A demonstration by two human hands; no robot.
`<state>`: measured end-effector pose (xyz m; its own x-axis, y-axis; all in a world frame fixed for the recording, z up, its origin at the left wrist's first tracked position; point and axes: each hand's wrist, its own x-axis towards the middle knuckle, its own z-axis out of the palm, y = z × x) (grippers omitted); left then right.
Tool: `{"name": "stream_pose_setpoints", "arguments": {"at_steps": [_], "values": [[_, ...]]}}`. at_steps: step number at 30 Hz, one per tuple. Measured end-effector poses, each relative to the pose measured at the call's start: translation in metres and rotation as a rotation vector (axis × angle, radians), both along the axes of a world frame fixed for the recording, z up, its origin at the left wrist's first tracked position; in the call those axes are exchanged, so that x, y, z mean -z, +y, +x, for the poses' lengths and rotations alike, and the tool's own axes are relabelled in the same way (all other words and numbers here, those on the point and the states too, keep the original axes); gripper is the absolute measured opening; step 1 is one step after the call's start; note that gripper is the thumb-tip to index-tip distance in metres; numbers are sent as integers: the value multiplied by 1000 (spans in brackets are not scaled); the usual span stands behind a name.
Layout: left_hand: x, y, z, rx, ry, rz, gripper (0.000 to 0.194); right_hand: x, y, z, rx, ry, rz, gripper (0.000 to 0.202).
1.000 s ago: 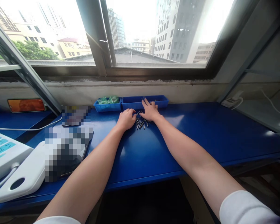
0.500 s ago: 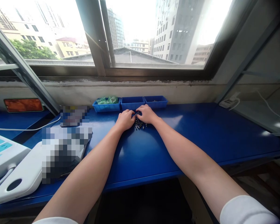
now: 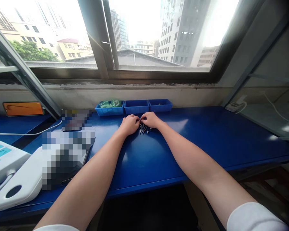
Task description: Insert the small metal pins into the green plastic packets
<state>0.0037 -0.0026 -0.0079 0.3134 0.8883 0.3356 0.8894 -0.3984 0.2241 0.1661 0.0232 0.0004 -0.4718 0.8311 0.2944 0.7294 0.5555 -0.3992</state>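
Several small dark and silvery metal pieces, like screws, lie in a loose pile (image 3: 144, 128) on the blue table. My left hand (image 3: 130, 124) is at the pile's left edge, thumb and fingertips pinched together. My right hand (image 3: 151, 120) meets it from the right, its fingers also pinched. The fingertips of both hands nearly touch above the pile. Whatever is between them is too small to make out. Just behind the hands stand a left blue bin (image 3: 110, 111) with green plastic bags, a middle blue bin (image 3: 136, 110) and a right blue bin (image 3: 160, 109) with small pieces.
The blue table (image 3: 197, 138) runs along a wall under a window. At the left are a white power strip (image 3: 4, 154), a white device (image 3: 21, 183), a blurred-out item (image 3: 67, 157) and a phone with an orange screen (image 3: 23, 108). Metal shelf posts rise at both sides.
My right hand has lowered slightly and its fingers have closed in toward my left fingertips. The thin piece seen between the hands earlier no longer shows clearly.
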Motion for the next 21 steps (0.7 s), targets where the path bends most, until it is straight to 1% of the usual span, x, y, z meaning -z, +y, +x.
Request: {"name": "stream_pose_setpoints", "arguments": {"at_steps": [4, 8, 12, 17, 21], "values": [[2, 1, 0, 21, -5, 8, 31, -2, 1, -1, 43, 18, -91, 18], [2, 1, 0, 29, -9, 11, 31, -3, 2, -3, 54, 41, -164, 18], [0, 0, 1, 37, -15, 4, 30, -2, 3, -1, 55, 102, -176, 11], [-2, -1, 2, 36, -44, 21, 29, 4, 6, 3, 53, 301, -100, 10], [-4, -2, 2, 66, -131, 95, 26, 8, 11, 1, -22, 510, -120, 10]]}}
